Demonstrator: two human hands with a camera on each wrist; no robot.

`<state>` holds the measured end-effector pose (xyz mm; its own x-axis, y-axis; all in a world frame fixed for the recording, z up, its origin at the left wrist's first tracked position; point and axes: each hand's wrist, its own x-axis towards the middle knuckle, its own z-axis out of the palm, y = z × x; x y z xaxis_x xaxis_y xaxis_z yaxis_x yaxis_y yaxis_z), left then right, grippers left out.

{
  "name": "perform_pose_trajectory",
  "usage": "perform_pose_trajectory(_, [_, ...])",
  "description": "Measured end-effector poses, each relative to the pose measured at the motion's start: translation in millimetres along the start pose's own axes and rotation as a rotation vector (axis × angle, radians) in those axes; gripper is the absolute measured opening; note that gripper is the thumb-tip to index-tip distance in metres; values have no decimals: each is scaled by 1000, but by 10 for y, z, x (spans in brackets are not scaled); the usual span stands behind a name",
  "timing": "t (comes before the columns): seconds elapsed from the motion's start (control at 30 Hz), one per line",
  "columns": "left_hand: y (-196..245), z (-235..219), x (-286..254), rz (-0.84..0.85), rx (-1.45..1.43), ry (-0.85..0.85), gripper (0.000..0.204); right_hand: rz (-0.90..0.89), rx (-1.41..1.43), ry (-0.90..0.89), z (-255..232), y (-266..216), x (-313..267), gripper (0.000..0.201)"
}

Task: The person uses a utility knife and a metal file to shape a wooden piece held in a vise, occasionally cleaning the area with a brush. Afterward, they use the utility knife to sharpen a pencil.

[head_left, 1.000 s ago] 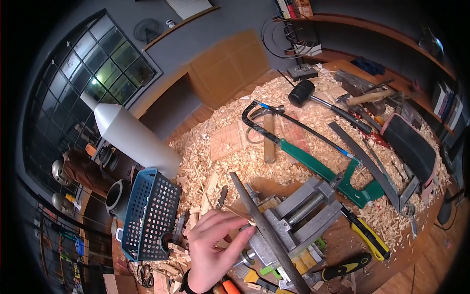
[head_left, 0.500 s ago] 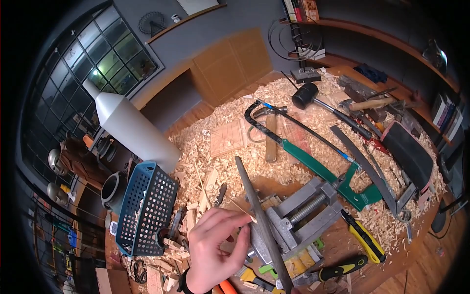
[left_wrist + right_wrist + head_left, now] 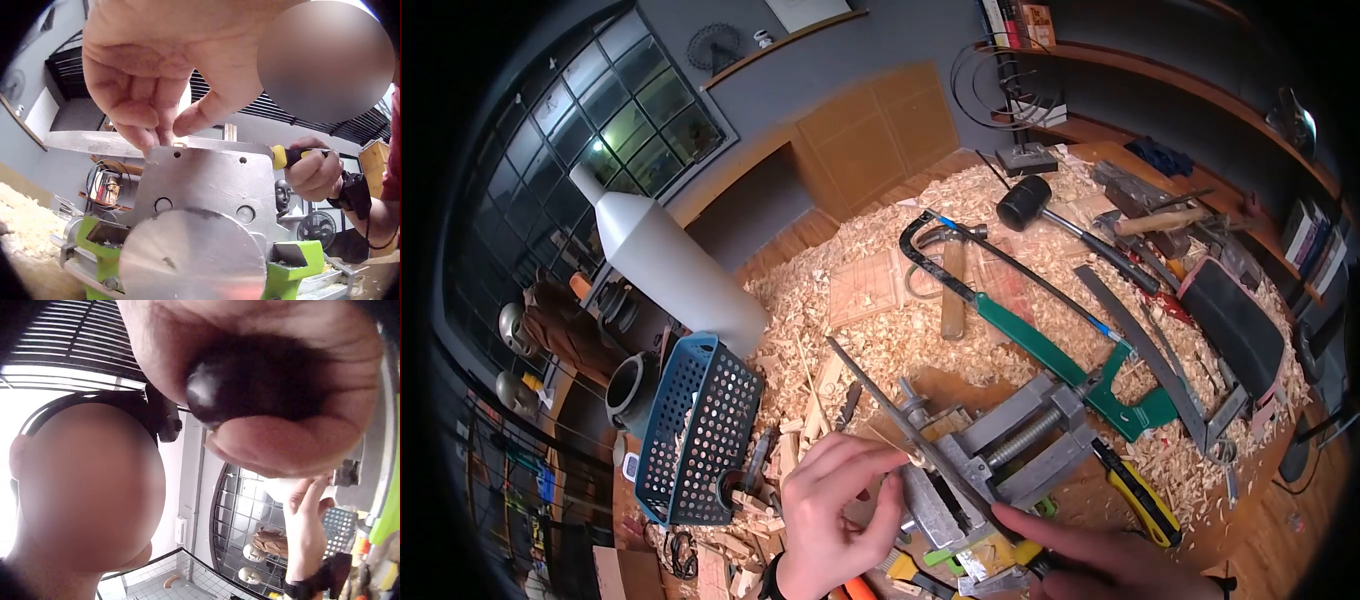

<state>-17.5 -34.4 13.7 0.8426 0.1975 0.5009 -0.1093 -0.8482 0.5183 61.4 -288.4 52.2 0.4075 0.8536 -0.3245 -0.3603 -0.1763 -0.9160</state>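
My left hand (image 3: pixel 835 510) pinches a thin wooden stick (image 3: pixel 918 459) between thumb and fingertips, right over the grey metal vise (image 3: pixel 1025 435). Across the vise, beside those fingertips, lies the long dark blade of a file (image 3: pixel 880 400). My right hand (image 3: pixel 1100 550) grips the file's yellow and black handle (image 3: pixel 280 157), its index finger stretched along the blade. From the left wrist the blade passes just behind the left fingertips, over the vise's top edge. In the right wrist view the handle's black butt (image 3: pixel 250 381) sits inside the curled palm.
Wood shavings (image 3: pixel 870 350) cover much of the bench. A green hacksaw (image 3: pixel 1040 335), a hammer (image 3: pixel 953 290) and a black mallet (image 3: pixel 1025 203) lie beyond the vise. Left stands a blue perforated basket (image 3: pixel 700 430); right lies a yellow utility knife (image 3: pixel 1140 490).
The file's tip has swung left and toward me, and its blade now slants more across the vise. My right hand has come into the head view. The left hand keeps its pinch.
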Motion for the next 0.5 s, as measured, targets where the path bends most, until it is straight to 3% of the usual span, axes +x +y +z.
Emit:
perform_pose_trajectory(0.1, [61, -29, -5, -6, 85, -43, 14, 20, 244, -59, -28, 44, 5, 56])
perform_pose_trajectory(0.17, [155, -62, -28, 138, 305, 153, 9, -101, 77, 59, 34, 103, -34, 56])
perform_pose_trajectory(0.23, [163, -120, -136, 98, 276, 351, 16, -112, 108, 99, 69, 75, -146, 56])
perform_pose_trajectory(0.3, [85, -241, -112, 192, 210, 245, 15, -123, 130, 143, 102, 117, -247, 56])
perform_pose_trajectory(0.37, [17, -241, -77, 41, 15, 24, 8, -279, -244, 247, 147, 277, -391, 57])
perform_pose_trajectory(0.43, [-68, -85, -50, -36, -74, -42, 13, -390, -563, 331, 187, 379, -530, 60])
perform_pose_trajectory(0.47, [-71, -58, -67, -109, -79, -76, 16, -617, -775, 410, 203, 458, -520, 61])
perform_pose_trajectory(0.5, [-72, -52, -78, -180, -85, -113, 19, -487, -677, 377, 245, 550, -699, 58])
